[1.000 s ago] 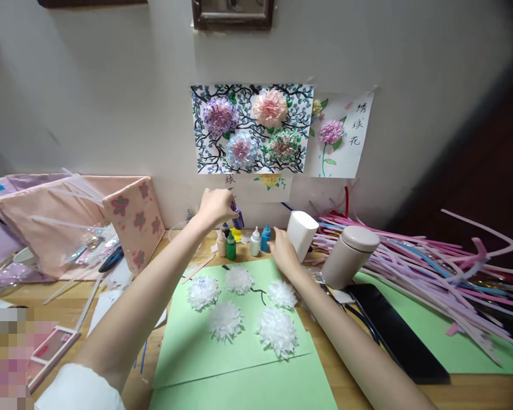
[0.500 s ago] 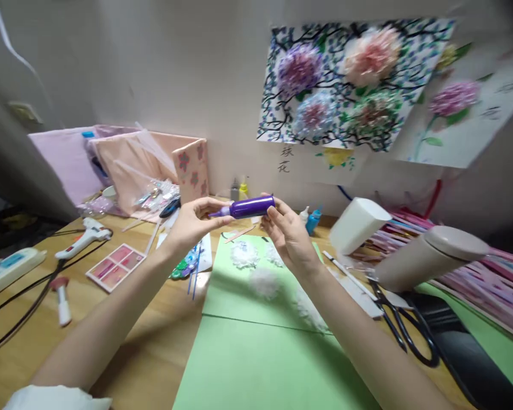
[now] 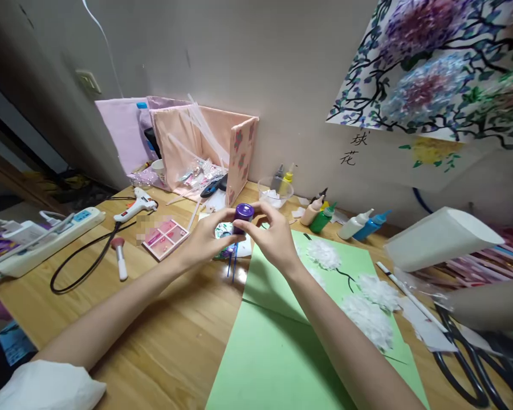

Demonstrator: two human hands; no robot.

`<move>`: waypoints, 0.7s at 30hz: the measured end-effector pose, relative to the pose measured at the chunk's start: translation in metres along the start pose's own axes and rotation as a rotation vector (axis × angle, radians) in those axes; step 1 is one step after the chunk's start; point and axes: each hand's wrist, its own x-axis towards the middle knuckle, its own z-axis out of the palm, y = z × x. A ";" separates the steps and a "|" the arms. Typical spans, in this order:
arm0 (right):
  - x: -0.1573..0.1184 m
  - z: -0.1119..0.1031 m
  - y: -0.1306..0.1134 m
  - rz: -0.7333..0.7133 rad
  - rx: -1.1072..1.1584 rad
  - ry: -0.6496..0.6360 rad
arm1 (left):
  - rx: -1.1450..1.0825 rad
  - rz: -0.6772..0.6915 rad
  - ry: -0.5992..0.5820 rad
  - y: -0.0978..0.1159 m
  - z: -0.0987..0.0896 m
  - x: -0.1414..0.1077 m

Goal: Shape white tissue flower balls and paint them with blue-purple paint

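Observation:
A purple paint bottle (image 3: pixel 244 213) is held over the wooden desk with its flat round end facing me and its nozzle hidden below. My left hand (image 3: pixel 211 236) grips it from the left, thumb and fingers closed against its side. From the right, my right hand (image 3: pixel 276 233) also has its thumb and fingers round the bottle. Just beneath the hands lies a white sheet with blue and green paint (image 3: pixel 244 248). The green sheet (image 3: pixel 256 353) is right of it, bearing fluffy white flowers (image 3: pixel 324 253) and a dark painted line.
Paint bottles (image 3: pixel 323 218) and a clear bowl (image 3: pixel 275 192) stand near the wall. At right are a white cup (image 3: pixel 444 239) and black scissors (image 3: pixel 461 359). Leftward lie a pink palette (image 3: pixel 166 239), a brush (image 3: pixel 120 259), a glue gun (image 3: pixel 135 205) and a power strip (image 3: pixel 51 242).
The purple bottle has turned from lying sideways to end-on towards me. My hands have come closer together around it. The view has swung left.

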 end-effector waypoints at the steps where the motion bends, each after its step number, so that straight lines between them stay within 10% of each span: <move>1: -0.001 0.002 0.002 -0.001 -0.004 -0.007 | 0.025 -0.008 0.017 -0.001 0.001 -0.003; 21: -0.009 0.016 0.020 0.029 0.025 -0.141 | -0.336 -0.206 -0.129 -0.013 -0.007 0.006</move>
